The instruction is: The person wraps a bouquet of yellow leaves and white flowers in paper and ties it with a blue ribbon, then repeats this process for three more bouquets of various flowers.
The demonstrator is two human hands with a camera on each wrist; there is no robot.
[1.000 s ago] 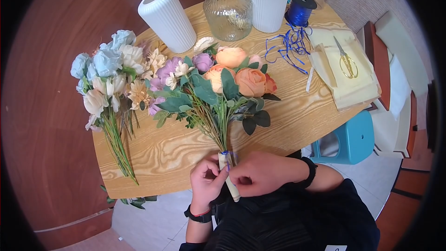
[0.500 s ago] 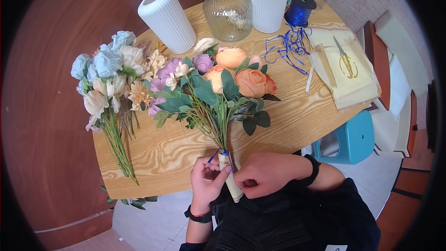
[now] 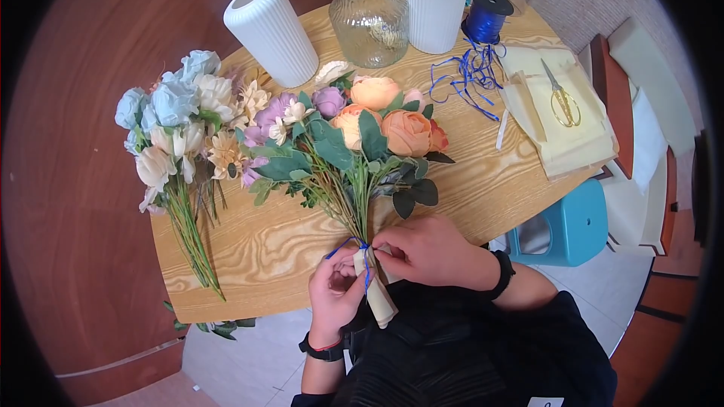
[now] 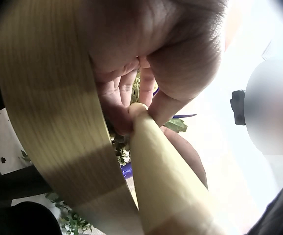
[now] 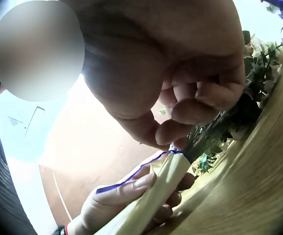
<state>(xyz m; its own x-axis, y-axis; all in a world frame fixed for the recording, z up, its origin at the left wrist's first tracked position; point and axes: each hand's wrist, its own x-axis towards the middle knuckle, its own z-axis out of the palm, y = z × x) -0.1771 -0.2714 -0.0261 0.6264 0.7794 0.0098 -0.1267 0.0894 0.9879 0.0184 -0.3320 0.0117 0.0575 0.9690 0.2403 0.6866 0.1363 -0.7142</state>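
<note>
A bouquet of orange and purple flowers (image 3: pixel 407 134) lies at the table's front edge, its stem ends inside a cream paper wrap (image 3: pixel 378 303). Thin blue ribbon (image 3: pixel 365 246) circles the top of the wrap, with loose tails; one lies over the left thumb in the right wrist view. The left hand (image 3: pixel 336 292) grips the wrap between thumb and fingers. Just right of the ribbon, the right hand (image 3: pixel 434 252) has curled fingers, thumb and fingertips meeting at the ribbon loop in the right wrist view (image 5: pixel 176 151). Whether ribbon is between those fingertips is hard to see.
Another bouquet with pale blue flowers (image 3: pixel 173 98) lies at left. White vases (image 3: pixel 275 38) and a glass vase (image 3: pixel 369 19) stand at the back. A blue ribbon spool (image 3: pixel 486 19), gold-handled scissors (image 3: pixel 566 108) and folded paper (image 3: pixel 577 147) are at right; a teal stool (image 3: pixel 577 222) stands beyond.
The right hand has moved up from beside the wrap to the ribbon. A ribbon tail has come into view on the left, and another hangs over the wrap. The left hand has barely moved.
</note>
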